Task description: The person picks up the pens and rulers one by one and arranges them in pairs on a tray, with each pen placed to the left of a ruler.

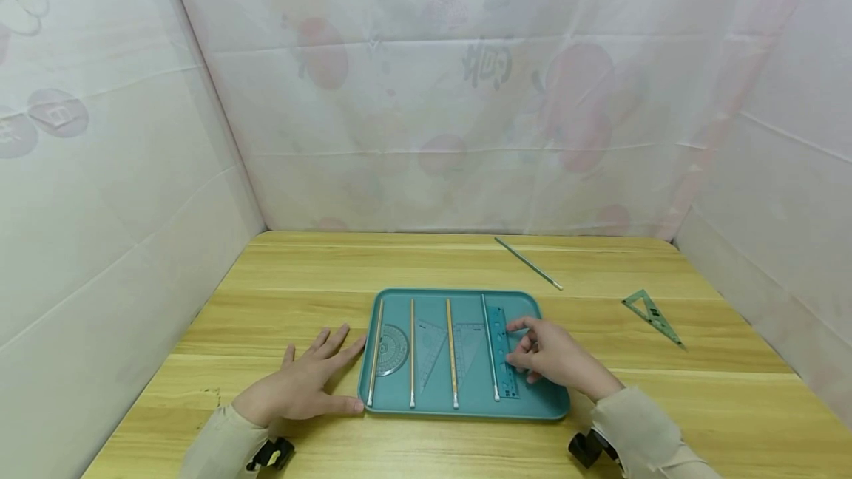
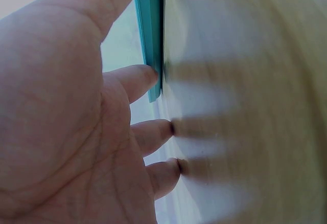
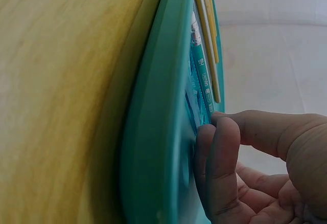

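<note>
A teal tray (image 1: 433, 411) lies on the table. Inside it, a blue stencil ruler (image 1: 504, 346) sits flat beside a teal pencil (image 1: 489, 350). My right hand (image 1: 552, 353) is over the tray's right side, fingers loosely bent, fingertips at the ruler's right edge; in the right wrist view, thumb and fingertips come close beside the ruler (image 3: 196, 101). My left hand (image 1: 306, 383) spreads flat on the table, thumb and index finger at the tray's left rim. Also in the tray are a clear protractor (image 1: 394, 352), two clear set squares (image 1: 433, 346) and three yellowish pencils (image 1: 452, 350).
On the wooden table (image 1: 299, 265), a green pencil (image 1: 529, 264) lies behind the tray and a green set square (image 1: 654, 318) to its right. Pale printed cloth walls (image 1: 426, 94) stand at the back and both sides.
</note>
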`<state>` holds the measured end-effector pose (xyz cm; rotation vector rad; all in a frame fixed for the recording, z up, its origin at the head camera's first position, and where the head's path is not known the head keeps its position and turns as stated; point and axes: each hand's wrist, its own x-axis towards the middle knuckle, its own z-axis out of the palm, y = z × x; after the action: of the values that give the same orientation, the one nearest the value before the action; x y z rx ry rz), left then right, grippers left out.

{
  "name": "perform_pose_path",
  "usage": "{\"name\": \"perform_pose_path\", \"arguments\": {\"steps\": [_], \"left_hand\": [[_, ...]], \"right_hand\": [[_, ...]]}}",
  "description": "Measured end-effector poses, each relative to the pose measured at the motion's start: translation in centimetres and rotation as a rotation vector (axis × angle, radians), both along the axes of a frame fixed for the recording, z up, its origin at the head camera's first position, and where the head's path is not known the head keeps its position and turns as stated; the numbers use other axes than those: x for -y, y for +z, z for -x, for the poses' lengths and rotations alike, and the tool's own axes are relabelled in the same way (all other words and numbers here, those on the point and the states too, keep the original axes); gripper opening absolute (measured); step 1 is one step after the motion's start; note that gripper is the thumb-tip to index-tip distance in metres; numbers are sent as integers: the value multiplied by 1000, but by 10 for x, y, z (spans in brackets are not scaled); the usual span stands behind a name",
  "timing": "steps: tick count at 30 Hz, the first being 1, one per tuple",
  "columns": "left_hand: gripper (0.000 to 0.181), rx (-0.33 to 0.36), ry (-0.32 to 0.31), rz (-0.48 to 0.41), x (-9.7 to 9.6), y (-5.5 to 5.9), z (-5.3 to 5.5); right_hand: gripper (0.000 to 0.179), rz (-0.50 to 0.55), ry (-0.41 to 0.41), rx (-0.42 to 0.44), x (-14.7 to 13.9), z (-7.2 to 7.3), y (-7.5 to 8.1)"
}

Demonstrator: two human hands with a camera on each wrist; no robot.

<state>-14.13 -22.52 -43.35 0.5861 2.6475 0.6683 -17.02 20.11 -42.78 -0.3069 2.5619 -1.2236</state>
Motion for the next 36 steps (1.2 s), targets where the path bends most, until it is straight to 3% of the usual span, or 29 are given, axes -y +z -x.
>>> {"name": "perform_pose_path", "arguments": {"steps": [23, 36], "left_hand": [[103, 2, 0, -3, 0, 0, 0], [104, -6, -2, 0, 1, -1, 0]], "right_hand": [[53, 4, -9, 5, -2, 2, 0], [51, -23, 18, -37, -7, 7, 9]]}}
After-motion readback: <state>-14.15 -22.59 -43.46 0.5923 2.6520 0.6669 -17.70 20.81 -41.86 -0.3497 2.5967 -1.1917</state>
